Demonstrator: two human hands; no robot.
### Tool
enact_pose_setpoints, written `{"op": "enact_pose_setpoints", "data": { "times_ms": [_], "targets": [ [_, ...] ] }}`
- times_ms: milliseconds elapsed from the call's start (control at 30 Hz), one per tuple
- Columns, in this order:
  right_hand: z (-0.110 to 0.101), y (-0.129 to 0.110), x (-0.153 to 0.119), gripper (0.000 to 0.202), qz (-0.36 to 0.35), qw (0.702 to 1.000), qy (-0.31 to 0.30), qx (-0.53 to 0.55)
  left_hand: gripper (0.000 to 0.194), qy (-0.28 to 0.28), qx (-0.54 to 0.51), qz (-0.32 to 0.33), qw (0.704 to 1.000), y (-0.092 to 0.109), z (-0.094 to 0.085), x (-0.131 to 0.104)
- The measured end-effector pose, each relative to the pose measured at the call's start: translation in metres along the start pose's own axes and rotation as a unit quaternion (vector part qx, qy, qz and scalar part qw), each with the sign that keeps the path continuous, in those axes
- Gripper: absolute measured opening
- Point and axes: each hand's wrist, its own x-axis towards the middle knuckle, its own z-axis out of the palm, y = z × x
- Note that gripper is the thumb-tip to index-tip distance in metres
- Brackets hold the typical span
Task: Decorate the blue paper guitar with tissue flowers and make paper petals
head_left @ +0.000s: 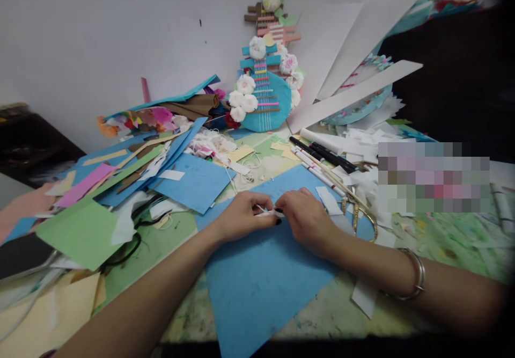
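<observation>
Over a large blue paper sheet [265,293], both my hands meet fingertip to fingertip. My left hand [237,216] is closed, pinching a small white piece [266,213] that looks like twisted paper or string. From the other side my right hand [308,224], with a bangle on its wrist, pinches at the end of the same piece. Fingers hide much of it. A white paper strip [329,201] lies beside my right hand, and gold-handled scissors [356,216] rest just past it.
Black pens [322,154] and white markers [316,173] lie behind my right hand. A blue paper lute [277,100] with white flowers leans on the wall. On the left are piled coloured papers, a green sheet [80,232], and black cords [134,240].
</observation>
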Motion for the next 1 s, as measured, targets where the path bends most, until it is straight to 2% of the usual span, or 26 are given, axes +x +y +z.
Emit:
{"op": "enact_pose_setpoints", "data": {
  "times_ms": [200, 333, 600, 800, 900, 1000],
  "targets": [
    [-0.002, -0.003, 0.001, 0.022, -0.004, 0.999, 0.038, 0.005, 0.020, 0.017, -0.073, -0.015, 0.997, 0.005, -0.002, 0.001],
    [-0.002, -0.003, 0.001, 0.021, 0.001, 0.999, 0.039, 0.006, 0.020, 0.022, -0.088, -0.022, 0.996, 0.004, -0.002, 0.001],
    [0.000, -0.001, 0.000, 0.022, -0.011, 1.000, 0.009, -0.012, 0.021, -0.007, -0.002, 0.015, 1.000, 0.001, -0.004, 0.000],
    [0.003, 0.002, -0.003, 0.027, -0.023, 0.999, 0.021, -0.041, 0.028, -0.027, -0.063, 0.009, 0.998, -0.003, -0.006, 0.000],
    [0.002, 0.002, -0.003, 0.026, -0.030, 0.998, 0.040, -0.036, 0.027, -0.015, -0.047, 0.010, 0.999, -0.003, -0.007, 0.000],
    [-0.002, 0.000, -0.001, 0.023, -0.027, 0.998, 0.057, -0.005, 0.020, 0.023, 0.032, 0.064, 0.997, -0.001, -0.013, 0.001]
  ]
}}
